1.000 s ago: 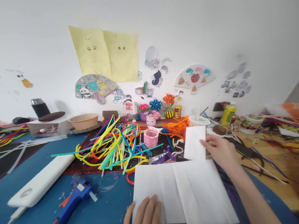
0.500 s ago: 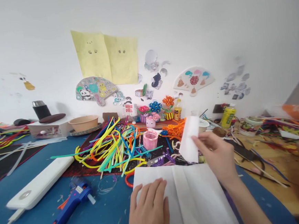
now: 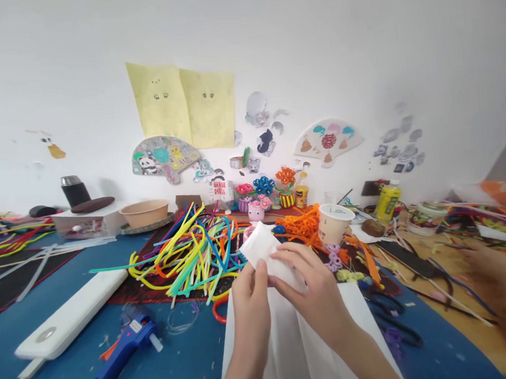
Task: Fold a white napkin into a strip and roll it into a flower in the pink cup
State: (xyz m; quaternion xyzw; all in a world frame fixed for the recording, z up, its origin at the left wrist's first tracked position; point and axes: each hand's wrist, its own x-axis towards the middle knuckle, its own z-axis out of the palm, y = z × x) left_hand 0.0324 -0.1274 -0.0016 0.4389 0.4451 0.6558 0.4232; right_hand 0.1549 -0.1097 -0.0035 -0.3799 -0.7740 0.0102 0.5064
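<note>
Between both hands I hold a small folded white paper, tilted with one corner pointing up. My left hand pinches its lower left edge, thumb in front. My right hand grips it from the right, fingers bent over its side. Beneath my wrists a larger creased white sheet lies flat on the blue table. Red-handled scissors are partly covered by its left edge. The pink pot behind the small paper is mostly hidden.
Left of me are a blue glue gun, a white power strip-like device and a heap of pipe cleaners. A paper cup stands behind my right hand. Black-handled scissors lie right. Another person's arm reaches in there.
My right hand has brought the small paper leftward, from beside the cup to the middle. My left hand has lifted off the large sheet and taken hold of the small paper too.
</note>
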